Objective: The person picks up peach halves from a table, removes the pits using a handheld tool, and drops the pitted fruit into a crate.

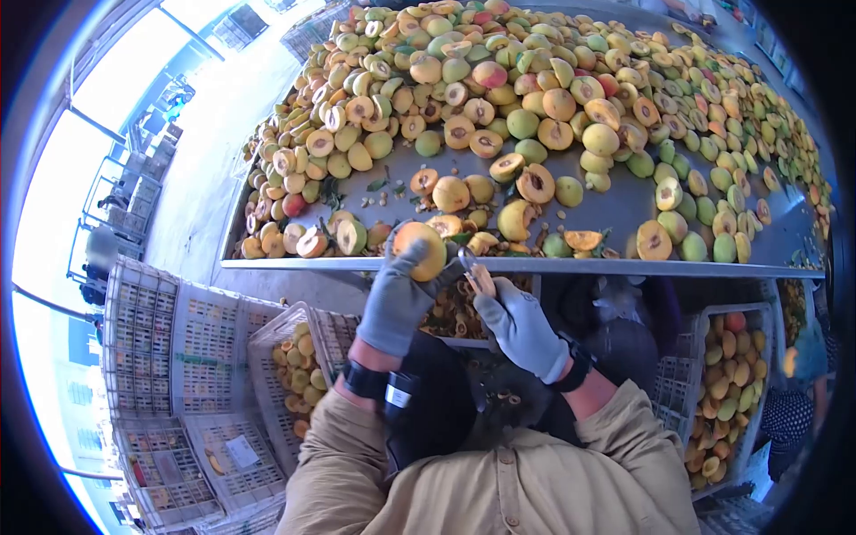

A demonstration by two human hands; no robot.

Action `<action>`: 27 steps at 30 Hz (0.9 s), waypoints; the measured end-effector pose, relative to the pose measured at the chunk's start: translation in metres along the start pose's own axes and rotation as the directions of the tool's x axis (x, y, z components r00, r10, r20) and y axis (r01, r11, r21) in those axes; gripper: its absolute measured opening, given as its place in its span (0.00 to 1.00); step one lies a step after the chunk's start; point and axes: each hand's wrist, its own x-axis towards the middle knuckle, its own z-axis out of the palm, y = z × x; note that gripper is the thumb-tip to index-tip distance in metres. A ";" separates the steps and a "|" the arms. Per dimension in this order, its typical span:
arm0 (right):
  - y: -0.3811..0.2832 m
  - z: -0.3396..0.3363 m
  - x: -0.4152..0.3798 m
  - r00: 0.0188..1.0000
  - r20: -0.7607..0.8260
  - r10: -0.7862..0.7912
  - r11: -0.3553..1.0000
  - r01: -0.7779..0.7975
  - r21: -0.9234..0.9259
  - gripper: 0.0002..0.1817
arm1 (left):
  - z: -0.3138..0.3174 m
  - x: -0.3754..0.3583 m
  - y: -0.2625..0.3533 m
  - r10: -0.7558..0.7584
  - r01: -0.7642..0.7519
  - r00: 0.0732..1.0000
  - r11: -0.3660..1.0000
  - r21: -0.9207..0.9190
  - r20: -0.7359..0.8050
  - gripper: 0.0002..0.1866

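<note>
No text, label, brand, number or sign can be read anywhere in the view. A white paper tag is seen on a stacked plastic crate [234,450] at lower left, but whatever is printed on it is too small and blurred to be made out. A small white patch is seen on the black wrist strap [399,392] of the left arm, and nothing legible is shown on it either.

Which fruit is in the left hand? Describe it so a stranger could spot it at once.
Start at the metal table heaped with fruit, then drop to the middle of its near edge. There the gloved left hand has its grip around a whole orange-yellow fruit. It alone is lifted off the surface and wrapped in grey glove fingers; nearby fruit lies loose, much of it halved.
</note>
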 end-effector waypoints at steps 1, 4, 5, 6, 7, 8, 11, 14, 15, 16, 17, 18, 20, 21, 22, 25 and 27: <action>0.005 0.003 -0.002 0.996 -0.049 -0.071 0.997 0.070 -0.020 0.17 | -0.006 -0.001 -0.016 0.046 -0.046 0.999 0.998 0.053 0.015 0.21; 0.006 0.001 -0.010 1.000 -0.011 -0.020 0.987 0.018 -0.158 0.16 | 0.005 -0.001 -0.036 -0.017 0.025 0.999 0.987 -0.159 0.048 0.24; 0.007 0.003 -0.011 0.998 -0.037 -0.052 0.978 0.044 -0.203 0.15 | 0.010 -0.005 -0.039 -0.055 0.058 0.998 0.985 -0.165 0.024 0.27; 0.009 0.004 -0.011 0.998 -0.041 -0.044 0.970 0.033 -0.241 0.14 | 0.015 -0.006 -0.041 -0.019 0.022 1.000 0.988 -0.150 0.023 0.28; 0.010 0.005 -0.011 0.999 -0.040 -0.033 0.961 0.021 -0.276 0.14 | 0.018 -0.007 -0.043 0.018 -0.015 1.000 0.990 -0.137 0.018 0.28; 0.011 0.007 -0.011 0.999 -0.035 -0.021 0.951 0.009 -0.310 0.14 | 0.021 -0.010 -0.044 0.055 -0.054 0.998 0.991 -0.125 0.009 0.28; 0.009 0.013 -0.007 0.998 -0.055 -0.029 0.935 0.008 -0.354 0.12 | 0.030 -0.016 -0.045 0.120 -0.117 0.992 0.991 0.070 -0.040 0.29; 0.004 0.020 -0.004 0.996 -0.084 -0.031 0.921 -0.004 -0.389 0.11 | 0.035 -0.016 -0.046 0.204 -0.196 0.977 0.974 0.116 -0.067 0.29; 0.003 0.022 -0.004 0.995 -0.096 -0.030 0.917 -0.010 -0.400 0.11 | 0.038 -0.017 -0.046 0.240 -0.228 0.967 0.964 0.138 -0.080 0.29; 0.005 0.024 -0.004 0.995 -0.095 -0.031 0.908 -0.012 -0.418 0.11 | 0.038 -0.017 -0.046 0.277 -0.260 0.956 0.952 0.161 -0.093 0.30; 0.006 0.027 -0.005 0.995 -0.094 -0.033 0.900 -0.011 -0.435 0.10 | 0.035 -0.018 -0.046 0.270 -0.255 0.958 0.956 0.147 -0.092 0.29; 0.008 0.029 -0.004 0.995 -0.091 -0.037 0.892 -0.008 -0.451 0.10 | 0.033 -0.018 -0.045 0.264 -0.251 0.960 0.959 0.135 -0.091 0.28; 0.010 0.033 -0.003 0.998 -0.062 -0.006 0.909 -0.020 -0.415 0.10 | 0.030 -0.018 -0.045 0.343 -0.320 0.934 0.927 0.198 -0.096 0.27; 0.012 0.034 -0.003 0.999 -0.047 0.011 0.917 -0.028 -0.397 0.10 | 0.030 -0.016 -0.047 0.424 -0.386 0.901 0.881 0.273 -0.096 0.27; 0.013 0.036 -0.003 0.999 -0.036 0.012 0.919 -0.025 -0.394 0.10 | 0.030 -0.015 -0.048 0.499 -0.443 0.862 0.827 0.347 -0.088 0.26; 0.015 0.041 -0.003 1.000 -0.003 -0.004 0.937 0.003 -0.350 0.10 | 0.027 -0.014 -0.047 0.579 -0.504 0.812 0.756 0.417 -0.070 0.26; 0.017 0.041 -0.005 0.999 0.014 -0.034 0.962 0.037 -0.271 0.11 | 0.025 -0.014 -0.046 0.602 -0.519 0.797 0.729 0.447 -0.056 0.25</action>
